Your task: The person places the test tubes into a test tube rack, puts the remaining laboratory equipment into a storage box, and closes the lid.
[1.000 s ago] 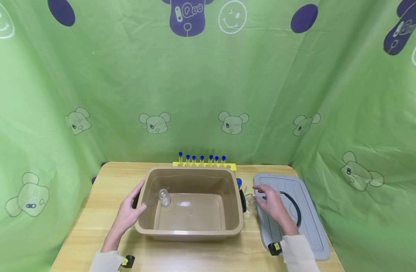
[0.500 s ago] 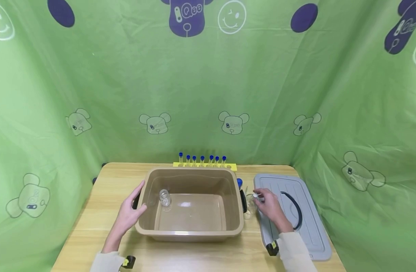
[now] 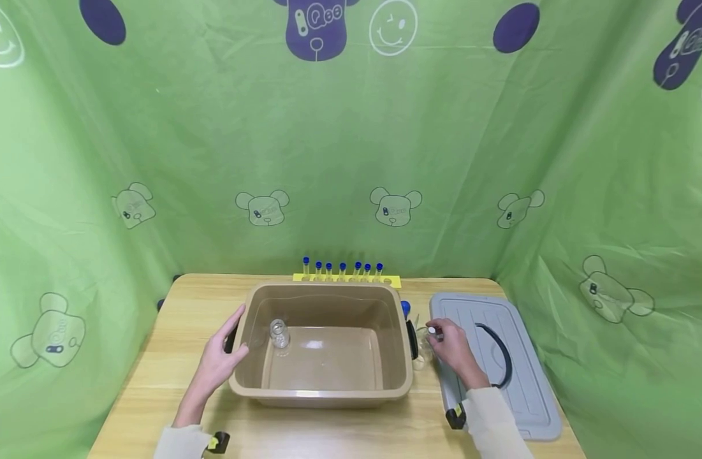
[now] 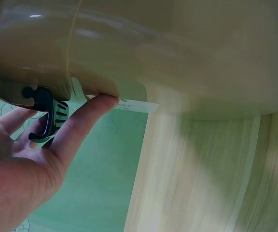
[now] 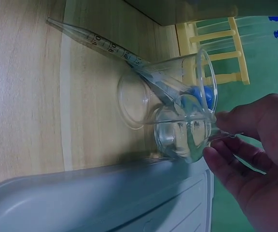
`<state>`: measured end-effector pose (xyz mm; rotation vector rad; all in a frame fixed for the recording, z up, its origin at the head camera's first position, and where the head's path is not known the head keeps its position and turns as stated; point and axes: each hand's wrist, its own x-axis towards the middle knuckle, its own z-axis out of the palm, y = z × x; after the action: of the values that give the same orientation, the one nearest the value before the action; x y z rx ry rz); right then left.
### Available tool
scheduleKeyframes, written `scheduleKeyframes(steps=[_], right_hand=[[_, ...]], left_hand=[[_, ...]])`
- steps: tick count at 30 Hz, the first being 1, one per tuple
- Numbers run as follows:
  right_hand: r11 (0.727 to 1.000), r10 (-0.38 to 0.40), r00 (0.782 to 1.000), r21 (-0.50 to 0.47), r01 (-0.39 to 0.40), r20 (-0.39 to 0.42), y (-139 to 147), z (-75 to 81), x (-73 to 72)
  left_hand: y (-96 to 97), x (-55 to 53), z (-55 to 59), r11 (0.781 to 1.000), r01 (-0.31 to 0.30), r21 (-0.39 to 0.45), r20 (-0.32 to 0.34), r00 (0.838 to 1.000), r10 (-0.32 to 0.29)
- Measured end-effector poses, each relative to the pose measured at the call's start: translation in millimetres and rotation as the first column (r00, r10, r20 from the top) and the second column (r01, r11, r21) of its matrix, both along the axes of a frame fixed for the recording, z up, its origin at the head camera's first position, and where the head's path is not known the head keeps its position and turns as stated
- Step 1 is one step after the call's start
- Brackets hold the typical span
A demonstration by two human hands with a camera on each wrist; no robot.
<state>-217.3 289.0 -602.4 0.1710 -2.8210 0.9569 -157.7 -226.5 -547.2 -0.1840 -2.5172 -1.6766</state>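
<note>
My left hand [image 3: 215,357] rests at the left end of a brown plastic storage box [image 3: 322,395], fingers fairly straight around its black handle [image 4: 49,113]. The thumb touches the box wall in the left wrist view. Inside the box, at the left, is a small clear glass bottle [image 3: 279,334]. My right hand [image 3: 453,345] pinches the narrow top of a small round-bodied glass vessel [image 5: 180,137]; a white spot shows at its fingertips in the head view. Right beside the vessel is a clear glass beaker [image 5: 177,72], overlapping it in view.
A graduated glass pipette [image 5: 95,41] and a blue bulb [image 3: 405,309] are close to the beaker. Behind the box, a yellow rack [image 3: 392,281] holds several blue-capped tubes [image 3: 342,271]. A grey lid [image 3: 517,382] with a black handle lies at the right. Green curtains surround the table.
My right hand's fingers have closed onto the glass vessel's top, and the hand has shifted slightly to the left and down. The left hand and the box have stayed in place.
</note>
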Motion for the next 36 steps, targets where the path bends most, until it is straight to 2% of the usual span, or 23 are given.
scheduleKeyframes(steps=[6,10,15,21,25,36], right_hand=[[0.999,-0.028,0.998,0.018,0.027,0.059,-1.5,0.7,-4.3],[0.999,-0.037,0.997,0.013,0.036,0.063,-1.1,-0.9,-3.5],[1.000,-0.027,0.999,0.004,0.027,0.024,2.0,-2.7,-2.1],[1.000,-0.026,1.000,-0.011,0.026,-0.011,4.1,2.2,-0.8],[0.999,-0.034,0.999,-0.034,0.033,-0.036,4.5,11.6,0.5],[0.998,-0.021,0.982,-0.059,0.010,-0.189,7.6,40.1,1.1]], left_hand=[[-0.4,-0.8,-0.4,1.000,-0.003,0.001,-0.002,1.000,0.003],[1.2,-0.2,0.4,1.000,-0.003,-0.001,-0.007,1.000,0.003],[2.2,0.8,1.2,1.000,-0.004,-0.005,-0.001,1.000,0.004],[0.8,0.0,0.0,1.000,-0.010,-0.008,0.019,1.000,0.010],[0.2,-0.5,-0.7,1.000,-0.009,0.003,0.023,1.000,0.009],[1.3,0.7,1.2,1.000,-0.001,0.009,0.019,1.000,0.001]])
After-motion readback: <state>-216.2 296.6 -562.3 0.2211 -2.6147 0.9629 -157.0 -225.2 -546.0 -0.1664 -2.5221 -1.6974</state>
